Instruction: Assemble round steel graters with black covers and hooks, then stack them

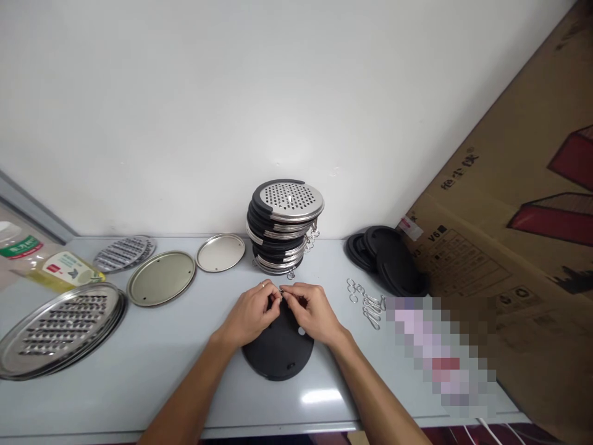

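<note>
A round black disc (277, 351) with small holes lies on the table in front of me, partly hidden by my hands. My left hand (250, 314), with a ring on one finger, pinches at the disc's far edge. My right hand (315, 312) pinches at the same spot, its fingertips almost touching the left ones. Something small and dark shows between the fingertips; its kind is too small to tell. Just behind the hands rises a stack of round metal graters with black rims (291, 201), with small metal rings and clips hanging from its side.
Loose metal rings (353, 298) and wire clips (371, 312) lie right of my hands, near black discs (393, 256). Grater plates (65, 324), plain metal discs (162, 278) and a bottle (60, 269) are at left. A cardboard box (463, 247) leans at right; one patch is pixelated.
</note>
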`<state>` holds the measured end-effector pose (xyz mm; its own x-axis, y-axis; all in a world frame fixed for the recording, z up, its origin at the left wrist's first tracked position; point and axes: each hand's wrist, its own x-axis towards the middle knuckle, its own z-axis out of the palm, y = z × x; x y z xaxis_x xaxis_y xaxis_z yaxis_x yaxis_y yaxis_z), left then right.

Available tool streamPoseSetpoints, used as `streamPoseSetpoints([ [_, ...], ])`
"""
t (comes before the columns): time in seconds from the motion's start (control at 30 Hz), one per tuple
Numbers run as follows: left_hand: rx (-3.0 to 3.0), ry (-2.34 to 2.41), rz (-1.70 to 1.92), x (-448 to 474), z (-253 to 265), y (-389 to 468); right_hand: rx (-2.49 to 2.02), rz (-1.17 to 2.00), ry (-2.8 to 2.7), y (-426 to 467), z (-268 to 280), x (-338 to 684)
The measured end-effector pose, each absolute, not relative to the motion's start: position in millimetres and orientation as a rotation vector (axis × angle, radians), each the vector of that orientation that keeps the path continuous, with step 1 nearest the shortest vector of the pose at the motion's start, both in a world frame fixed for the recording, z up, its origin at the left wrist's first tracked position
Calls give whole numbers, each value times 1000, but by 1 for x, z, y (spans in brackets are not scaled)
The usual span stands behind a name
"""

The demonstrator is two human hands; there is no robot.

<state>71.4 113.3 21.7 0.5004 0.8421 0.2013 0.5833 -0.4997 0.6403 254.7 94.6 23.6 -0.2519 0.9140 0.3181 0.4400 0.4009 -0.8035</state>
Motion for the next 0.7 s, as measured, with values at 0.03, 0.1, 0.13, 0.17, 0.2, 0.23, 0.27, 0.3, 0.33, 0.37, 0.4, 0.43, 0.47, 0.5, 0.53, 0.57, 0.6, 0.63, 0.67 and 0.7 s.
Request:
streamPoseSetpoints([
  [0.03, 2263, 1172, 683, 72, 22, 113, -1177, 758, -1854, 94, 25, 254],
  [0.1, 2286, 1181, 671, 72, 22, 113, -1193, 777, -1859, 93, 27, 253],
  [0.13, 2296, 1185, 668, 73, 23, 113, -1199, 785, -1863, 93, 27, 253],
  [0.17, 2308, 1189, 668, 73, 23, 113, -1206, 793, -1865, 92, 28, 253],
  [0.2, 2320, 1195, 667, 74, 23, 112, -1213, 802, -1863, 92, 28, 253],
  [0.23, 2334, 1200, 667, 74, 23, 112, -1220, 810, -1860, 92, 28, 253],
  [0.27, 2348, 1208, 666, 74, 23, 111, -1226, 819, -1858, 92, 29, 252],
  [0.3, 2361, 1218, 665, 74, 22, 111, -1232, 830, -1859, 92, 29, 252],
  [0.33, 2371, 1231, 664, 74, 22, 111, -1238, 840, -1862, 91, 29, 252],
  [0.37, 2379, 1244, 663, 74, 21, 110, -1243, 845, -1867, 91, 30, 252],
  [0.4, 2384, 1258, 664, 74, 21, 110, -1247, 844, -1875, 91, 30, 252],
  [0.43, 2386, 1275, 665, 75, 21, 110, -1249, 839, -1886, 90, 31, 252],
  [0.47, 2387, 1297, 665, 75, 21, 109, -1248, 828, -1898, 90, 32, 252],
  [0.5, 2386, 1321, 666, 75, 21, 109, -1245, 815, -1910, 90, 33, 251],
  [0.53, 2386, 1346, 669, 76, 21, 109, -1240, 800, -1919, 89, 34, 251],
  [0.57, 2386, 1373, 671, 77, 21, 109, -1233, 786, -1925, 89, 34, 251],
  [0.6, 2387, 1399, 672, 78, 21, 109, -1226, 773, -1929, 89, 34, 250],
  [0.63, 2390, 1423, 677, 79, 20, 109, -1221, 759, -1929, 89, 34, 250],
  [0.67, 2394, 1443, 684, 79, 20, 109, -1216, 746, -1926, 89, 34, 249],
  [0.7, 2395, 1459, 697, 80, 20, 108, -1214, 733, -1918, 89, 33, 248],
])
